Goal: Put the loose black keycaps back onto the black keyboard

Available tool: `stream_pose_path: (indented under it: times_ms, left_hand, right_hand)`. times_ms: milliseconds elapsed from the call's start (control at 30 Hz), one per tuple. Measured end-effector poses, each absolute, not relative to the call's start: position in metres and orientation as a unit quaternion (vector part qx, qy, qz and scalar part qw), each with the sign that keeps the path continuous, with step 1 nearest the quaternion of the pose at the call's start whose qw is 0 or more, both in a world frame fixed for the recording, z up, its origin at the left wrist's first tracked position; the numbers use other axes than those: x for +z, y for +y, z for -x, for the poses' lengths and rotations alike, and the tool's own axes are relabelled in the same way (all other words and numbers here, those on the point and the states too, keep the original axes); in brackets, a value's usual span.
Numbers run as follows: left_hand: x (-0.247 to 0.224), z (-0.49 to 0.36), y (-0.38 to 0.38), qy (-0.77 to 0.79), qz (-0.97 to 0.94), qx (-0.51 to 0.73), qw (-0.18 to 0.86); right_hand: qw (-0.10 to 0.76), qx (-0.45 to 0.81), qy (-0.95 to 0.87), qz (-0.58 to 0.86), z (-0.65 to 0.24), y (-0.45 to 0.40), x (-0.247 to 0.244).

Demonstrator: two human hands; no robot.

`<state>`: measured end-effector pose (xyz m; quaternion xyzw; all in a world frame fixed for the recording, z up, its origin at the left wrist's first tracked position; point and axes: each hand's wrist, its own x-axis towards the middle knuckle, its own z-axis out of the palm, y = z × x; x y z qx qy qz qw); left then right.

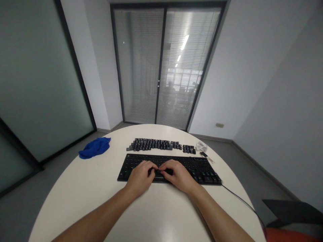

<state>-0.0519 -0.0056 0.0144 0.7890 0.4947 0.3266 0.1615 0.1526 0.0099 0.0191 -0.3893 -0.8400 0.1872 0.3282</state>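
A black keyboard (126,166) lies across the table before me, much of its main area apparently bare of keycaps, with keys standing at its right end. Over its middle, my left hand (141,175) has thumb and forefinger drawn together in a pinch. My right hand (178,174) pinches close beside it, the fingertips of both hands nearly meeting just above the keyboard. Whatever is between the fingers is too small and shadowed to name. Behind the keyboard, loose black keycaps (151,144) are laid out in rows.
A crumpled blue cloth (95,148) lies at the left on the round, cream table (88,191). Clear plastic (201,146) and a small dark piece (203,154) sit at the right. The keyboard's cable (239,199) runs over the right edge, near a chair (295,211).
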Motion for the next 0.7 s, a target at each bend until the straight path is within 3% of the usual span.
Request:
stream_pose_path:
  times_ms: [700]
  left_hand:
    - [0.0090, 0.0521, -0.0032, 0.481, -0.793, 0.340, 0.154]
  right_hand:
    - [0.299, 0.189, -0.862, 0.364, -0.1578, 0.0059, 0.0267]
